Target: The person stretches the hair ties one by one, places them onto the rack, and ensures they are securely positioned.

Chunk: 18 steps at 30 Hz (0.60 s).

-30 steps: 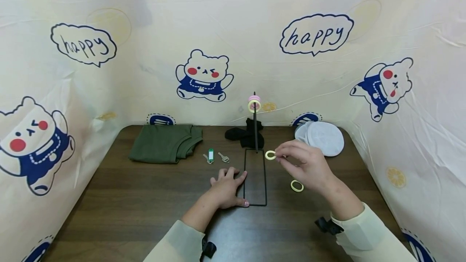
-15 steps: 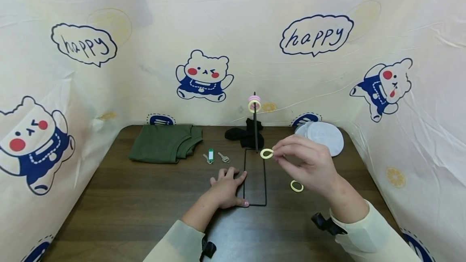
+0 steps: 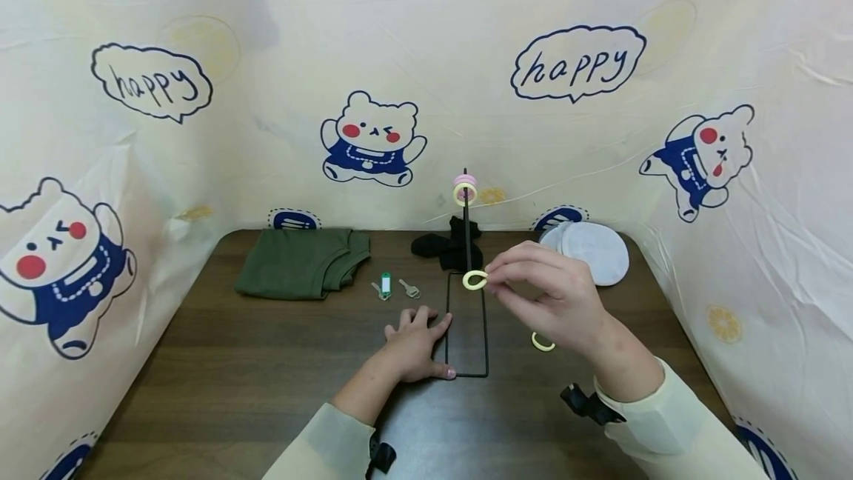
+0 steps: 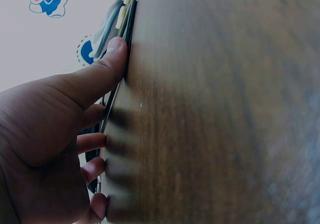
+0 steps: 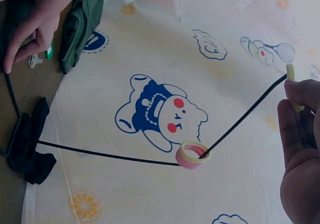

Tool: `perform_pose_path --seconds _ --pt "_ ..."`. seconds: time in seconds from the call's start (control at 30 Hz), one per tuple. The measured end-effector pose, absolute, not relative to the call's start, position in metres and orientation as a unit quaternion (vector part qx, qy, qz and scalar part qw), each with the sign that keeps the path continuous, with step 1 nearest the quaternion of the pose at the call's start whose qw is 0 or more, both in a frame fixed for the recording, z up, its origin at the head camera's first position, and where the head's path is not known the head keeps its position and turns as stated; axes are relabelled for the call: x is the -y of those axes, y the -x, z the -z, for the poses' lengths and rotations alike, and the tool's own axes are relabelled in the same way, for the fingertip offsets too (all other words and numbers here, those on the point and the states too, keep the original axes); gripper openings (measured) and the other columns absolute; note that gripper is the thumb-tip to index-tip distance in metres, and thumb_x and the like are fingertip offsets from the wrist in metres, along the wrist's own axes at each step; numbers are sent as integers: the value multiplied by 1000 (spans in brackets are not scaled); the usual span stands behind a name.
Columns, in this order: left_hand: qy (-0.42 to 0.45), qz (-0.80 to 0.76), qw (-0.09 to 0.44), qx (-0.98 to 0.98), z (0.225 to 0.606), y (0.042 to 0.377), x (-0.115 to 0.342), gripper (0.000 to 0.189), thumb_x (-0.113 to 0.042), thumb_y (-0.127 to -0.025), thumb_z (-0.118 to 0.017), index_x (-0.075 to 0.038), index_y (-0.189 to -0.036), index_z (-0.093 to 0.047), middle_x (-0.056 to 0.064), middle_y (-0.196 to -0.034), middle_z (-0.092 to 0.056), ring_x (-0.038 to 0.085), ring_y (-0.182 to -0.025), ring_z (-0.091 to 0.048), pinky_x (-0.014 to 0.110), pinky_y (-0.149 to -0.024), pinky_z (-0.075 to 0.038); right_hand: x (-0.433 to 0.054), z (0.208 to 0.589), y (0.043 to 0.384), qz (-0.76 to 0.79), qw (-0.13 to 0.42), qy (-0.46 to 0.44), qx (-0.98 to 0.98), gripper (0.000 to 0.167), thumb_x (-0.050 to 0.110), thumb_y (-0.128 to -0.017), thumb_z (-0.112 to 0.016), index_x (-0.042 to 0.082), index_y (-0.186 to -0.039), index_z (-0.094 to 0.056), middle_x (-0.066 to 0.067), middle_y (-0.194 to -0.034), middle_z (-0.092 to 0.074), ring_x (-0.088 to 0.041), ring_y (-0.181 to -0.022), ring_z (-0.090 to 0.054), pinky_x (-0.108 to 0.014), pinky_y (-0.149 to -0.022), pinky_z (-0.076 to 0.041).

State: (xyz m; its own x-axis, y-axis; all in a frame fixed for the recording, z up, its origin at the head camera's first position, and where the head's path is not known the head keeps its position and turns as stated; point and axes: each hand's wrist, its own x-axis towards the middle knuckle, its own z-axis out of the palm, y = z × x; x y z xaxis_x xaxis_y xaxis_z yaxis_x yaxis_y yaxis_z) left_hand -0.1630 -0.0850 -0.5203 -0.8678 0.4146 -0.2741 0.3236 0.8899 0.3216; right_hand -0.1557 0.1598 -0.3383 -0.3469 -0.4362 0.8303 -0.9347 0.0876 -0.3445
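A black wire stand (image 3: 487, 332) has a rectangular base on the table and an upright rod that bends toward me. Several pink and yellow rings (image 5: 190, 156) hang at the rod's bend. Between thumb and fingertips, my right hand (image 3: 556, 298) pinches a pale yellow ring (image 3: 474, 281). In the right wrist view that ring lines up with the rod's free tip; whether the tip is inside it I cannot tell. My left hand (image 3: 416, 347) rests on the base's left side with fingers spread, its thumb (image 4: 115, 51) on the wire. Another yellow ring (image 3: 543, 344) lies on the table, partly behind my right hand.
At the back left lies folded green cloth (image 3: 300, 265). Two keys, one with a green tag (image 3: 386, 286), are beside it. Black fabric (image 3: 449, 247) sits behind the stand, and white round pads (image 3: 596, 252) lie at the back right. A printed curtain surrounds the table.
My right hand has moved left with the pinched yellow ring, from beside the base to in front of the rod. It now covers part of the loose ring. My left hand has stayed put.
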Motion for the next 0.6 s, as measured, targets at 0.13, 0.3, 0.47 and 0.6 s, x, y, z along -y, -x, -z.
perform_pose_path --seconds 0.13,0.3,0.47,0.6 --pt "-192 -132 170 -958 519 163 85 104 -68 -80 -78 -28 -164 -34 8 -161 -31 41 -141 -30 58 -90 -36 -157 342 160 -442 273 -489 701 28 -10 -78 -80 8 -99 -79 -8 -100 -76 -19 -93 -71 -23 -78 -55" --pt "-190 -135 171 -957 516 163 85 104 -67 -79 -79 -27 -164 -35 8 -161 -31 42 -141 -30 58 -90 -36 -157 347 168 -423 282 -465 724 26 -7 -78 -84 8 -98 -78 -3 -102 -75 -16 -92 -71 -22 -79 -54" --pt "-189 -132 175 -957 518 163 84 104 -68 -79 -78 -28 -164 -34 8 -162 -31 41 -141 -29 58 -90 -36 -155 350 176 -426 281 -449 733 26 -6 -78 -86 7 -99 -78 -3 -106 -75 -16 -92 -71 -23 -82 -55" --pt "-189 -130 176 -957 520 164 85 104 -69 -79 -77 -29 -164 -33 7 -162 -30 41 -142 -29 57 -90 -36 -152 353 182 -432 285 -435 737 28 -5 -78 -87 7 -102 -79 -5 -109 -75 -17 -93 -71 -27 -80 -57"
